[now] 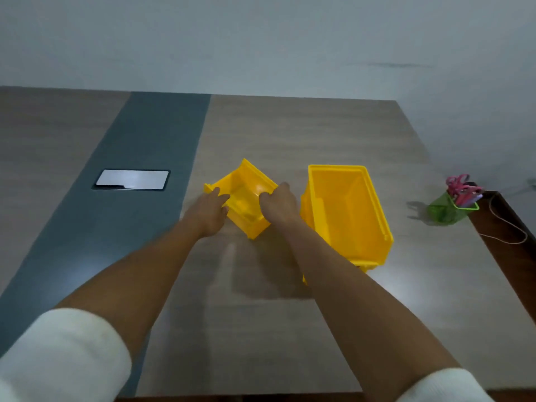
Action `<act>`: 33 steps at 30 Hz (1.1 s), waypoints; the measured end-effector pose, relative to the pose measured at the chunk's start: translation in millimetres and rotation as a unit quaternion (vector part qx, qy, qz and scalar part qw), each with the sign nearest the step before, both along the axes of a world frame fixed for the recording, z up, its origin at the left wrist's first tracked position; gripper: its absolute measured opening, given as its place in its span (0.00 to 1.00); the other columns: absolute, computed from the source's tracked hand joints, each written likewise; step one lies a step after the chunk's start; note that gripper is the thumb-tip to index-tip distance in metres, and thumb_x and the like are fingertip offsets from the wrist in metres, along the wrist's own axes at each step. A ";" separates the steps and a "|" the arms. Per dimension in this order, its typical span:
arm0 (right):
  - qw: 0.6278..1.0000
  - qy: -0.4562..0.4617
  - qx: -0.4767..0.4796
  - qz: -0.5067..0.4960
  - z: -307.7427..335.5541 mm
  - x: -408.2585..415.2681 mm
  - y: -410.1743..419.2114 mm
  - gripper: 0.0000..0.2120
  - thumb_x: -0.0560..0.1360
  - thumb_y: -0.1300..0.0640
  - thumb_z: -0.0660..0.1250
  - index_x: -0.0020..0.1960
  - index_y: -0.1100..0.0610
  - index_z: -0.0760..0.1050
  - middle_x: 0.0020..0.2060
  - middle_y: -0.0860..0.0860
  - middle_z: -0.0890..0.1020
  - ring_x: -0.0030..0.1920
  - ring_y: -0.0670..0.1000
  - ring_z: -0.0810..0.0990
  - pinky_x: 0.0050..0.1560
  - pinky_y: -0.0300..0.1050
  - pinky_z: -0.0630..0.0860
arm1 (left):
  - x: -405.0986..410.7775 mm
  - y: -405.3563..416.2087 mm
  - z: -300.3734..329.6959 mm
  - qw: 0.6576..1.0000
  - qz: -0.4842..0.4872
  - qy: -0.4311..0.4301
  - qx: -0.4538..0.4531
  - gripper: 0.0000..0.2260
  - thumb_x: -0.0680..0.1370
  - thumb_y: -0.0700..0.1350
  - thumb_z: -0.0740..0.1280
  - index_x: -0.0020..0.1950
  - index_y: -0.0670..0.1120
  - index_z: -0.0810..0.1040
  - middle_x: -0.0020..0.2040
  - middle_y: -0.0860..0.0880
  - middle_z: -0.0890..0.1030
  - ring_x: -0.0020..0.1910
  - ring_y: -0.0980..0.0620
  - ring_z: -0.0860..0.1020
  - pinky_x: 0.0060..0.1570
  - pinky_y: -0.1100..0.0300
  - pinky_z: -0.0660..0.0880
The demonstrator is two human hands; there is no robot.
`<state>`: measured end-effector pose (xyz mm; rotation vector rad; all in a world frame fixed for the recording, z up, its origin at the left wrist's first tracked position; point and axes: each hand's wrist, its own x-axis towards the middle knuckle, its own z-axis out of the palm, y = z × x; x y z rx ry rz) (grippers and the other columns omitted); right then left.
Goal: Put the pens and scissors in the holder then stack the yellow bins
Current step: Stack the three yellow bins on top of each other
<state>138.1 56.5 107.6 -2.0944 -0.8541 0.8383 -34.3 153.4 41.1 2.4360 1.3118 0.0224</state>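
1. White sleeves, pushed up on both forearms, fill the bottom corners of the head view, cut off by the frame edge.
2. Both bare arms reach forward over a wood-grain table toward a small yellow bin, which sits turned at an angle near the table's middle.
3. Left hand rests on the bin's near-left rim, its fingers curled loosely together over the edge; the fingertips are hidden inside the bin.
4. Right hand grips the bin's right wall, thumb inside and fingers bent around the outside, closed on the plastic.
5. Just beside that hand stands a larger yellow bin, open side up; a strip of yellow beneath its near edge suggests another bin under it, though the right forearm covers that spot.
6. Well apart at the table's right edge, a green holder carries pink-handled scissors and what look like pens, too small and blurred to count.
7. A dark grey band crosses the table on the left, with a pale rectangular panel set into it.
8. A thin cord loops beyond the table's right edge.
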 end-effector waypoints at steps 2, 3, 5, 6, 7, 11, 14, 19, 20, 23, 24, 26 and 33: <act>0.997 0.033 -0.055 -0.031 -29.9 -13.9 7.9 0.22 0.81 0.60 0.60 0.71 0.69 0.64 0.70 0.65 0.74 0.70 0.65 0.74 0.63 0.51 0.72 | -9.5 20.6 -10.4 0.999 -0.025 0.029 -0.010 0.24 0.85 0.43 0.59 0.81 0.41 0.62 0.84 0.35 0.54 0.81 0.33 0.59 0.77 0.43 0.60; 0.995 0.054 -0.074 -0.039 -46.3 -21.1 9.8 0.23 0.80 0.58 0.61 0.71 0.68 0.65 0.69 0.65 0.75 0.69 0.64 0.74 0.63 0.51 0.72 | -13.9 28.8 -17.6 0.998 -0.043 0.038 -0.009 0.25 0.85 0.43 0.58 0.82 0.42 0.60 0.84 0.36 0.52 0.82 0.33 0.56 0.78 0.42 0.58; 0.990 0.113 -0.070 -0.051 -81.4 -36.3 12.7 0.26 0.76 0.51 0.63 0.69 0.63 0.70 0.65 0.63 0.78 0.65 0.65 0.78 0.63 0.56 0.77 | -23.2 41.0 -32.8 0.995 -0.076 0.061 -0.005 0.26 0.84 0.43 0.58 0.83 0.45 0.57 0.85 0.38 0.49 0.83 0.34 0.50 0.79 0.39 0.57; 0.988 0.134 -0.050 -0.055 -99.4 -37.5 12.9 0.29 0.72 0.47 0.64 0.69 0.59 0.69 0.64 0.62 0.79 0.63 0.66 0.80 0.62 0.61 0.79 | -25.4 42.5 -36.8 0.994 -0.087 0.071 0.002 0.27 0.84 0.44 0.58 0.83 0.46 0.56 0.85 0.40 0.48 0.84 0.36 0.48 0.79 0.38 0.56; 0.987 0.146 -0.034 -0.058 -132.6 -36.7 18.3 0.31 0.69 0.45 0.64 0.69 0.56 0.68 0.64 0.61 0.79 0.61 0.65 0.81 0.59 0.64 0.80 | -27.7 45.5 -41.5 0.992 -0.096 0.077 0.005 0.27 0.84 0.44 0.58 0.83 0.48 0.56 0.85 0.42 0.49 0.84 0.37 0.47 0.79 0.38 0.55; 0.966 0.235 0.048 -0.095 -119.8 -57.5 24.0 0.23 0.78 0.56 0.65 0.71 0.49 0.64 0.61 0.53 0.78 0.54 0.63 0.84 0.42 0.54 0.86 | -30.2 54.9 -48.9 0.993 -0.102 0.037 0.047 0.26 0.79 0.41 0.62 0.78 0.51 0.68 0.82 0.43 0.63 0.84 0.39 0.53 0.78 0.35 0.49; 0.947 0.284 0.063 -0.137 -114.5 -59.1 25.5 0.21 0.80 0.67 0.56 0.70 0.53 0.67 0.58 0.53 0.79 0.44 0.60 0.86 0.35 0.46 0.83 | -34.6 44.8 -43.9 0.991 -0.116 0.001 0.062 0.20 0.77 0.41 0.64 0.69 0.49 0.76 0.69 0.44 0.77 0.74 0.40 0.72 0.75 0.36 0.56; 0.996 0.054 0.026 -0.067 -114.0 -39.3 22.5 0.17 0.80 0.67 0.56 0.64 0.58 0.77 0.56 0.56 0.83 0.50 0.58 0.83 0.53 0.53 0.81 | -42.8 31.5 -36.5 0.988 -0.016 -0.143 0.048 0.16 0.79 0.43 0.62 0.66 0.45 0.78 0.65 0.44 0.79 0.53 0.39 0.81 0.52 0.43 0.79; 0.999 0.011 0.024 -0.036 -115.4 -32.8 23.5 0.19 0.78 0.69 0.56 0.63 0.60 0.79 0.55 0.55 0.83 0.53 0.56 0.82 0.57 0.49 0.78 | -44.1 33.8 -36.0 0.988 0.001 -0.143 0.062 0.17 0.79 0.43 0.63 0.68 0.44 0.77 0.66 0.43 0.78 0.56 0.39 0.81 0.54 0.43 0.79; 0.998 -0.057 0.000 -0.001 -126.7 -15.8 34.9 0.24 0.74 0.72 0.57 0.64 0.58 0.81 0.59 0.60 0.82 0.57 0.56 0.81 0.62 0.45 0.76 | -49.5 43.5 -38.5 0.992 0.074 -0.090 0.043 0.24 0.81 0.46 0.63 0.76 0.43 0.69 0.77 0.39 0.69 0.75 0.37 0.69 0.72 0.41 0.69; 0.998 -0.064 -0.012 -0.009 -131.0 -11.8 39.9 0.22 0.75 0.70 0.59 0.64 0.57 0.81 0.59 0.60 0.82 0.59 0.57 0.82 0.63 0.47 0.76 | -52.6 44.9 -40.8 0.993 0.090 -0.069 0.015 0.25 0.82 0.48 0.63 0.78 0.42 0.67 0.79 0.39 0.67 0.78 0.37 0.66 0.74 0.42 0.66; 0.997 -0.064 -0.010 -0.046 -131.1 -5.9 44.8 0.16 0.80 0.65 0.62 0.65 0.58 0.79 0.61 0.61 0.80 0.61 0.59 0.80 0.63 0.45 0.74 | -59.0 46.4 -47.9 0.991 0.091 -0.067 -0.065 0.20 0.85 0.51 0.60 0.71 0.41 0.74 0.72 0.37 0.75 0.73 0.35 0.72 0.68 0.45 0.69; 0.993 0.058 0.060 -0.078 -114.7 -32.9 18.9 0.17 0.83 0.54 0.64 0.68 0.62 0.71 0.54 0.52 0.77 0.55 0.50 0.75 0.56 0.44 0.71 | -58.7 9.7 -65.9 0.919 0.250 -0.238 -0.192 0.25 0.87 0.55 0.50 0.39 0.42 0.72 0.38 0.41 0.75 0.40 0.43 0.73 0.45 0.51 0.68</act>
